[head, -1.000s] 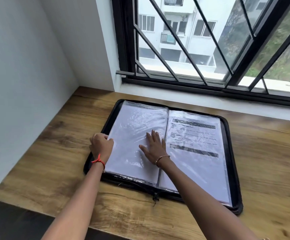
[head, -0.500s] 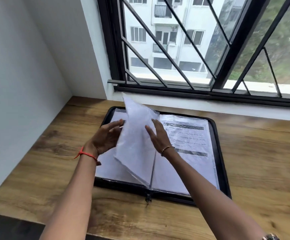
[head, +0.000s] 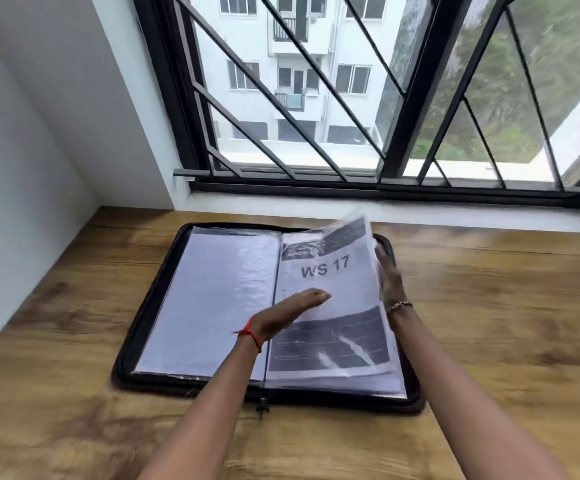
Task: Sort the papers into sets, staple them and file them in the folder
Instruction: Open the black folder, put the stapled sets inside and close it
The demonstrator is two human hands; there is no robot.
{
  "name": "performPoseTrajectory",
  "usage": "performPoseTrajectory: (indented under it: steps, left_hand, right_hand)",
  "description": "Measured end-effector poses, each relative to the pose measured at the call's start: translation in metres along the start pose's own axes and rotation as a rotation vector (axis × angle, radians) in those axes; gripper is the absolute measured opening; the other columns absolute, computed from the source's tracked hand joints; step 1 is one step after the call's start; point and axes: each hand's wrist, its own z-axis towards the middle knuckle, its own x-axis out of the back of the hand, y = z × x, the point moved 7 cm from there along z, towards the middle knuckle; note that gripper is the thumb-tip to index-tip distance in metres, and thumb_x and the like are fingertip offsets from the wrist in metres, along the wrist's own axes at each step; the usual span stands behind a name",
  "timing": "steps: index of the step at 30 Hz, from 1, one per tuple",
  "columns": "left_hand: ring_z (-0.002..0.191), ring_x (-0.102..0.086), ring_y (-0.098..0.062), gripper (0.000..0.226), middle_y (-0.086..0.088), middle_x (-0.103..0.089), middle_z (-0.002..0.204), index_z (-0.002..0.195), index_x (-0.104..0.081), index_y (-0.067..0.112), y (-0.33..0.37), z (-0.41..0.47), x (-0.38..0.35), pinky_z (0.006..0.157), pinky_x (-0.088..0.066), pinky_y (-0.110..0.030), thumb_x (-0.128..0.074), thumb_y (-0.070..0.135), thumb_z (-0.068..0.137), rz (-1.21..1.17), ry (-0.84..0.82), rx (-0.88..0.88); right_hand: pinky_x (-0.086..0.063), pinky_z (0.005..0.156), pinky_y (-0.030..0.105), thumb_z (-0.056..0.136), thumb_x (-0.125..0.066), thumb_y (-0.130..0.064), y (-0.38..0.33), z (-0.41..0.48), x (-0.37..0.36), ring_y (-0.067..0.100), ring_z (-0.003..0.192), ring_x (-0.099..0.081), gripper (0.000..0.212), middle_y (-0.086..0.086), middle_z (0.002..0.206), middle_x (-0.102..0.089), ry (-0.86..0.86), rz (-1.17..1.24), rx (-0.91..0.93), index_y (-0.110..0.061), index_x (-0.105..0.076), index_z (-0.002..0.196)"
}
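Note:
A black zip folder (head: 150,320) lies open on the wooden desk (head: 489,341). Its left side shows a blank clear sleeve (head: 212,299). On the right side a plastic sleeve holding a printed sheet marked "WS 17" (head: 333,271) is tilted, its outer edge lifted off the pages below. My left hand (head: 292,313) presses flat on that sheet with straight fingers. My right hand (head: 389,278) is at the sleeve's right edge, fingers extended behind it and partly hidden. No loose papers or stapler are in view.
A white wall (head: 21,168) closes the desk on the left. The barred window (head: 350,116) and its white sill (head: 420,211) run along the back. Bare wood surrounds the folder on the right and in front.
A sleeve that stood upright at the spine has swung over to the right side, showing the "WS 17" sheet. Both hands moved right with it. The camera moved closer.

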Motion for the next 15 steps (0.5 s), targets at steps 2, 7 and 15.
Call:
performPoseTrajectory:
  steps: [2, 7, 15]
  left_hand:
    - [0.14, -0.022, -0.014, 0.045, 0.002, -0.026, 0.15, 0.137, -0.041, 0.016, -0.008, 0.011, -0.005, 0.11, -0.021, -0.029, -0.047, 0.033, 0.096, 0.191, 0.034, -0.005]
    - [0.143, 0.016, -0.017, 0.077, 0.0, 0.006, 0.158, 0.146, -0.022, 0.024, -0.04, 0.032, -0.001, 0.115, -0.001, -0.053, -0.066, 0.034, 0.083, 0.608, 0.194, 0.01]
    - [0.139, 0.027, -0.017, 0.105, 0.005, 0.029, 0.151, 0.149, 0.005, 0.026, -0.06, 0.037, -0.001, 0.115, 0.006, -0.052, -0.062, 0.053, 0.073, 0.706, 0.253, 0.061]
  right_hand:
    - [-0.051, 0.08, 0.031, 0.088, -0.06, -0.027, -0.013, 0.006, 0.004, 0.023, 0.096, -0.064, 0.039, 0.013, 0.111, -0.066, 0.024, 0.041, 0.021, 0.001, -0.06, 0.114]
    - [-0.042, 0.096, 0.036, 0.082, -0.065, -0.009, -0.007, 0.002, 0.028, 0.029, 0.121, -0.049, 0.063, 0.02, 0.136, -0.047, 0.317, -0.49, 0.116, -0.001, -0.038, 0.138]
    - [0.009, 0.115, 0.038, 0.065, 0.006, -0.066, 0.034, -0.004, -0.026, 0.02, 0.145, 0.009, 0.096, 0.005, 0.156, 0.009, 0.076, -1.339, 0.333, -0.019, -0.004, 0.149]
